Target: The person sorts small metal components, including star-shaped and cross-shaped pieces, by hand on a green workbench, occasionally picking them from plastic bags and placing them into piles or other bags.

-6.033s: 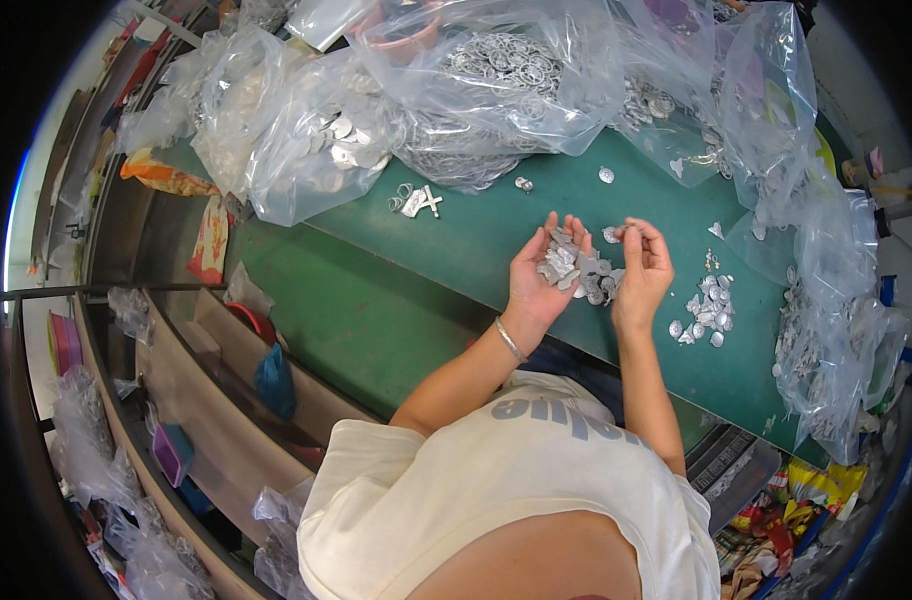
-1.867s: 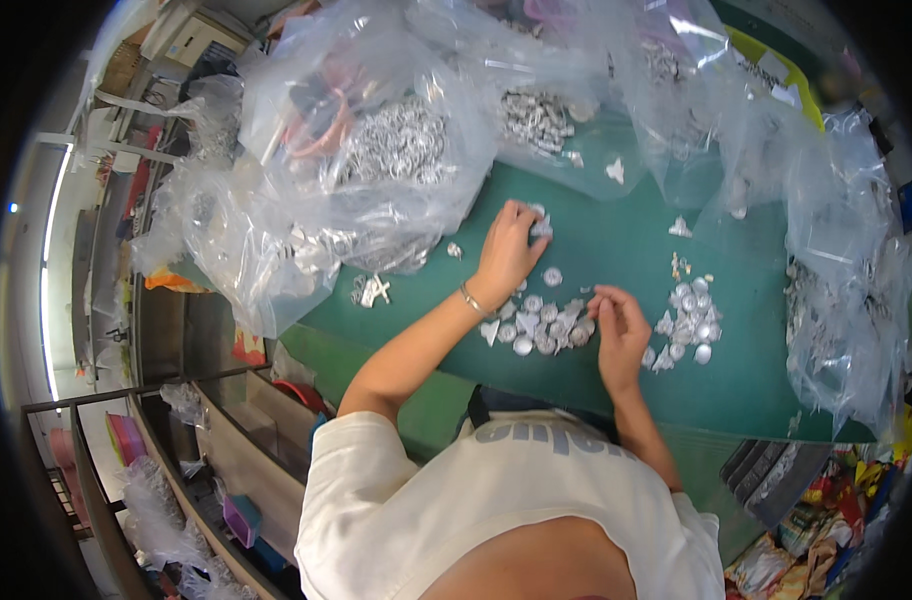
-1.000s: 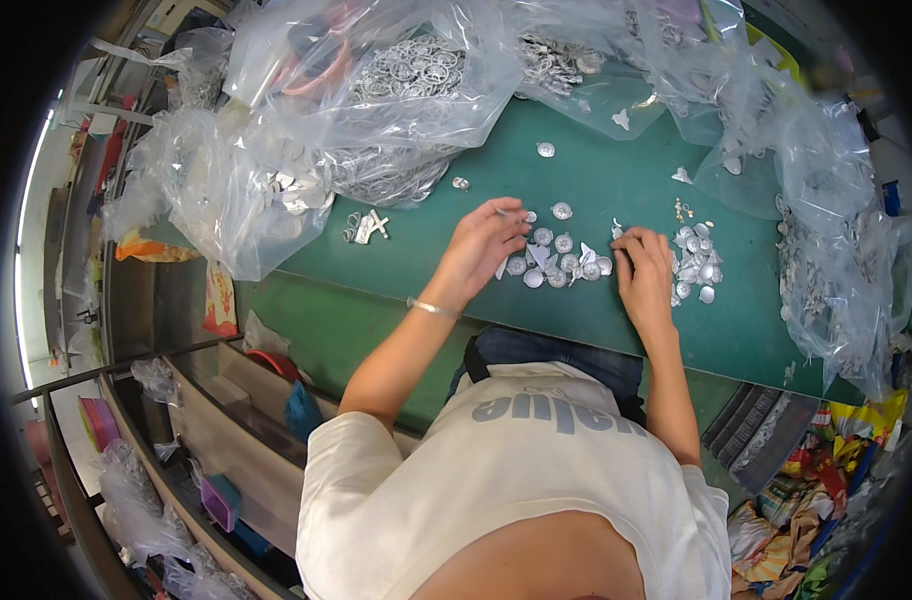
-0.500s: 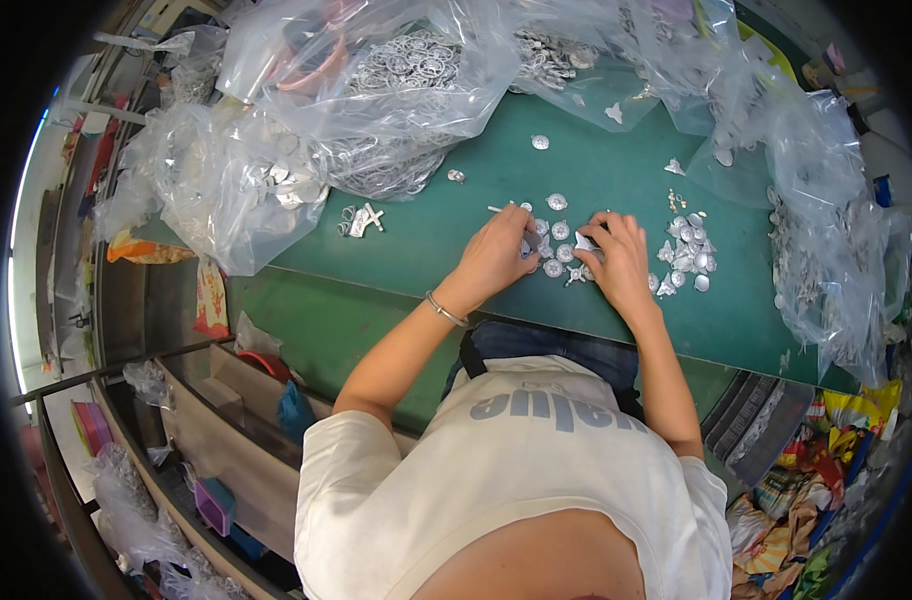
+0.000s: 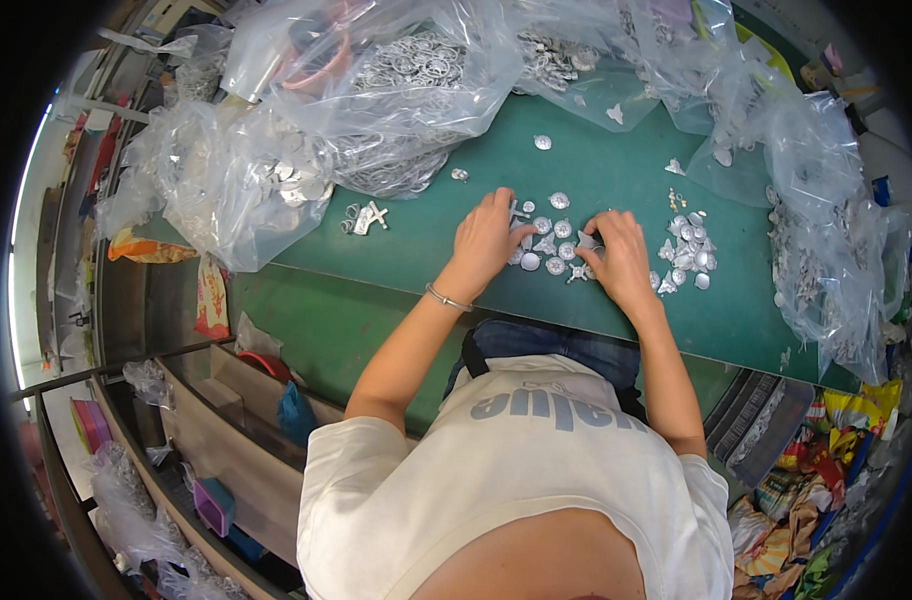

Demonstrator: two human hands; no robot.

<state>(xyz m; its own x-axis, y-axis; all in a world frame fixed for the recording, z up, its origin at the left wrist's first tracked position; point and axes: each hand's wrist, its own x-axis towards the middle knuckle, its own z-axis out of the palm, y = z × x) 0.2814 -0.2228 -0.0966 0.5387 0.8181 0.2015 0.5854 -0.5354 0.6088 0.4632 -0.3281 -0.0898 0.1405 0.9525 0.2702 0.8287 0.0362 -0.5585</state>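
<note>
Head view. A loose spread of silver-coloured metal charms (image 5: 558, 201) lies on the green tabletop (image 5: 416, 225) between the two hands. The left hand (image 5: 483, 243) is curled over the spread's left edge, thumb toward the pieces; whether it grips any cannot be told. The right hand (image 5: 617, 258) has thumb and forefinger bent around a grey piece (image 5: 585, 240) at the right edge; pinched or merely touched, cannot be told.

Handling, as judged: each charm should be light and stiff, smooth enough to slide, and unlikely to break, though thin projections might bend. Best hold: opposite points of the rim, between thumb and fingertip.

Count: two hands; one bracelet (image 5: 448, 298), on the left wrist; at least eight charms visible in the spread, others partly covered by fingers; one lone disc (image 5: 543, 143) beyond it; one cross-shaped piece (image 5: 377, 215) at left. The right-hand heap (image 5: 688, 250) overlaps too much for an exact count.
</note>
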